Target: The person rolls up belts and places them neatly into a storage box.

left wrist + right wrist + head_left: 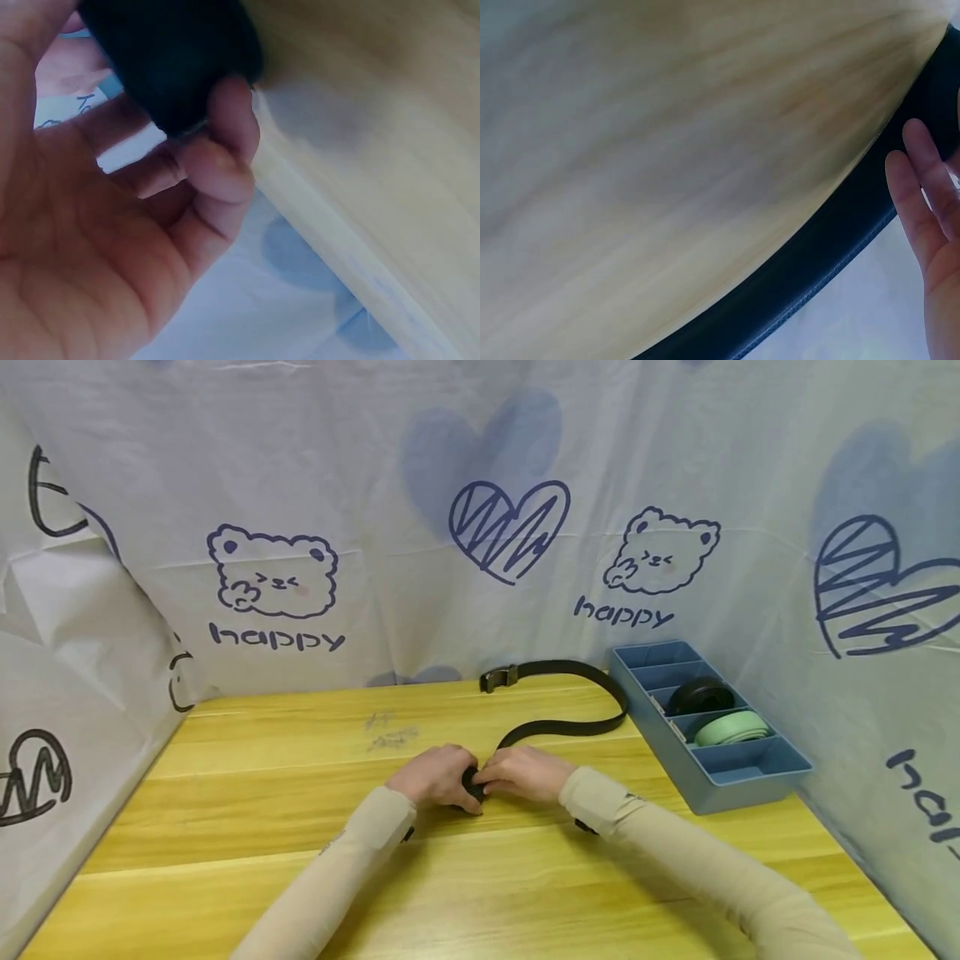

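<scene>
A black belt (pixel 577 727) curves across the wooden table, its metal buckle (pixel 498 677) lying at the back. Its near end is coiled into a small roll between the two hands. My left hand (pixel 438 778) grips this roll; the left wrist view shows curled fingers around the dark coil (pixel 176 60). From the other side, my right hand (pixel 527 772) pinches the belt where it meets the roll. In the right wrist view the belt strap (pixel 802 262) stands on edge beside two extended fingers (pixel 915 199); the thumb is mostly out of frame.
At the right stands a blue-grey divided box (pixel 675 768). One compartment holds a black rolled belt (pixel 701 695), another a light green rolled belt (pixel 731 728). White printed cloth (pixel 390 585) hangs along the back and sides of the table (pixel 247 827).
</scene>
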`<state>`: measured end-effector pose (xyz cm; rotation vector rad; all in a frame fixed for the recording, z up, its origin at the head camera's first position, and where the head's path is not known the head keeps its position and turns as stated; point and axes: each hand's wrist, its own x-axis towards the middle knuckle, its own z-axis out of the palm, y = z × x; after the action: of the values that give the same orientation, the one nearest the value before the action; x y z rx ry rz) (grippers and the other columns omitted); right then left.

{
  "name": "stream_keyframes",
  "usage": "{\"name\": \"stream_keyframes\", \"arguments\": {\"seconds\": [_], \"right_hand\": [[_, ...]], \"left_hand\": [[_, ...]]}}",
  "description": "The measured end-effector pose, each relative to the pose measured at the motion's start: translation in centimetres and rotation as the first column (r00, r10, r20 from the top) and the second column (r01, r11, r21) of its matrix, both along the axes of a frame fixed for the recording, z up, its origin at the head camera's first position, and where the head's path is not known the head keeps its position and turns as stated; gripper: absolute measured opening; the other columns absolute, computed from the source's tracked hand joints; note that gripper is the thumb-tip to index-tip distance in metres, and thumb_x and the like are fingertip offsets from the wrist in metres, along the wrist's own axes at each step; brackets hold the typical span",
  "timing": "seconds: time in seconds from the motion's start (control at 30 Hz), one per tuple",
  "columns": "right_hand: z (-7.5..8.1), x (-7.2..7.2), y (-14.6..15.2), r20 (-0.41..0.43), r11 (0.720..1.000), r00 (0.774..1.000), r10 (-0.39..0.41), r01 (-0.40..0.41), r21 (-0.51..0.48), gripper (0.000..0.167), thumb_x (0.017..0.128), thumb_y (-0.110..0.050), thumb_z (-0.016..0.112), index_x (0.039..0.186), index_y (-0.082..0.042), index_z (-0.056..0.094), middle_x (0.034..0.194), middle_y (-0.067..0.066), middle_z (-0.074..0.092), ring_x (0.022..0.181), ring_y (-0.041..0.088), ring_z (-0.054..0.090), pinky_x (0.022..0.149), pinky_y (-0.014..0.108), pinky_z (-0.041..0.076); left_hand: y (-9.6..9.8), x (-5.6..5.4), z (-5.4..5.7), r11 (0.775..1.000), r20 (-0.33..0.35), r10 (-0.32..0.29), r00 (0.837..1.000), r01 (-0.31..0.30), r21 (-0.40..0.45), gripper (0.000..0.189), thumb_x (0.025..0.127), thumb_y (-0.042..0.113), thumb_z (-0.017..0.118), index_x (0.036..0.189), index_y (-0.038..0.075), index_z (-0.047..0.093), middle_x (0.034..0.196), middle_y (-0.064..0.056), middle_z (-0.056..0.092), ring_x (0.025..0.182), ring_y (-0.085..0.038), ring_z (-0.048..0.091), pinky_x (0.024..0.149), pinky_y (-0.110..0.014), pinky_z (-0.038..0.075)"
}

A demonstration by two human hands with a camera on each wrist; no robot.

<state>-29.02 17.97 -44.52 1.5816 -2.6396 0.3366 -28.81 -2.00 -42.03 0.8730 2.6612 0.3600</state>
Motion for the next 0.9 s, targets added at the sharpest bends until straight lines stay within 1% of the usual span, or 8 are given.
{"name": "stream_keyframes", "arguments": {"seconds": [0.1, 0.2, 0.43, 0.53, 0.63, 0.7, 0.77, 0.9], "right_hand": [[0.02, 0.17, -0.11, 0.010, 1.000, 1.000, -0.028, 0.028, 0.007, 0.024, 0.097, -0.025, 0.061, 0.118, -0.021, 0.072, 0.108, -0.008, 0.072, 0.099, 0.008, 0.066, 0.087, 0.023, 0.052], [0.08, 0.20, -0.14, 0.020, 0.999, 0.999, -0.032, 0.032, 0.022, 0.024, 0.098, -0.025, 0.060, 0.119, -0.022, 0.071, 0.109, -0.008, 0.071, 0.100, 0.008, 0.066, 0.088, 0.024, 0.052], [0.18, -0.20, 0.39, -0.007, 0.999, 1.000, -0.018, 0.018, 0.045, 0.030, 0.096, -0.019, 0.063, 0.126, -0.016, 0.068, 0.117, -0.001, 0.071, 0.106, 0.014, 0.067, 0.092, 0.028, 0.052], [0.06, -0.24, 0.34, 0.006, 0.999, 1.000, -0.023, 0.023, 0.031, 0.028, 0.097, -0.020, 0.062, 0.124, -0.017, 0.069, 0.114, -0.002, 0.072, 0.103, 0.011, 0.068, 0.090, 0.026, 0.052], [0.00, -0.20, 0.16, 0.020, 1.000, 1.000, -0.019, 0.019, 0.013, 0.024, 0.097, -0.021, 0.061, 0.120, -0.018, 0.071, 0.108, -0.005, 0.073, 0.098, 0.008, 0.068, 0.086, 0.023, 0.053], [-0.01, -0.20, 0.11, 0.030, 1.000, 0.999, -0.028, 0.028, 0.009, 0.023, 0.098, -0.022, 0.061, 0.118, -0.019, 0.072, 0.106, -0.006, 0.073, 0.095, 0.006, 0.068, 0.085, 0.022, 0.053], [-0.05, -0.23, 0.12, 0.039, 0.999, 0.999, -0.032, 0.032, 0.009, 0.023, 0.098, -0.023, 0.060, 0.117, -0.020, 0.072, 0.106, -0.007, 0.074, 0.094, 0.005, 0.068, 0.084, 0.022, 0.053], [-0.19, -0.23, 0.13, 0.050, 0.999, 0.998, -0.042, 0.042, 0.010, 0.023, 0.099, -0.025, 0.059, 0.117, -0.021, 0.072, 0.106, -0.007, 0.074, 0.094, 0.006, 0.069, 0.085, 0.022, 0.053]], "left_hand": [[0.03, 0.06, -0.07, 1.000, 0.002, 0.030, 1.000, -0.030, 0.003, 0.034, 0.076, 0.048, 0.082, 0.088, 0.020, 0.067, 0.079, 0.006, 0.063, 0.066, -0.011, 0.057, 0.064, -0.029, 0.048], [0.14, 0.07, -0.16, 0.999, -0.006, 0.034, 0.999, -0.034, -0.005, 0.032, 0.078, 0.046, 0.081, 0.090, 0.020, 0.068, 0.081, 0.005, 0.064, 0.068, -0.012, 0.058, 0.066, -0.030, 0.048], [0.14, -0.20, -0.26, 1.000, -0.025, -0.013, 1.000, 0.013, -0.016, 0.035, 0.078, 0.036, 0.083, 0.106, 0.019, 0.070, 0.101, 0.002, 0.065, 0.086, -0.014, 0.058, 0.081, -0.035, 0.050], [0.09, -0.28, -0.28, 0.999, -0.028, -0.041, 0.999, 0.040, -0.022, 0.036, 0.079, 0.032, 0.083, 0.109, 0.018, 0.070, 0.103, 0.001, 0.064, 0.088, -0.015, 0.058, 0.081, -0.035, 0.050], [0.02, -0.18, -0.21, 0.997, -0.039, -0.058, 0.998, 0.056, -0.051, 0.038, 0.081, 0.031, 0.081, 0.114, 0.018, 0.067, 0.105, 0.001, 0.063, 0.090, -0.015, 0.058, 0.083, -0.035, 0.050], [-0.01, -0.13, -0.24, 0.997, -0.037, -0.052, 0.998, 0.050, -0.057, 0.037, 0.082, 0.034, 0.080, 0.113, 0.019, 0.066, 0.104, 0.001, 0.062, 0.088, -0.015, 0.057, 0.081, -0.034, 0.050], [-0.03, 0.00, -0.21, 0.998, -0.029, -0.031, 0.999, 0.030, -0.051, 0.037, 0.083, 0.039, 0.079, 0.111, 0.019, 0.065, 0.102, 0.001, 0.060, 0.085, -0.015, 0.056, 0.078, -0.034, 0.049], [-0.03, 0.16, -0.23, 1.000, -0.021, 0.009, 1.000, -0.009, -0.011, 0.040, 0.080, 0.049, 0.078, 0.104, 0.019, 0.065, 0.098, 0.000, 0.060, 0.081, -0.015, 0.054, 0.073, -0.032, 0.047]]}}
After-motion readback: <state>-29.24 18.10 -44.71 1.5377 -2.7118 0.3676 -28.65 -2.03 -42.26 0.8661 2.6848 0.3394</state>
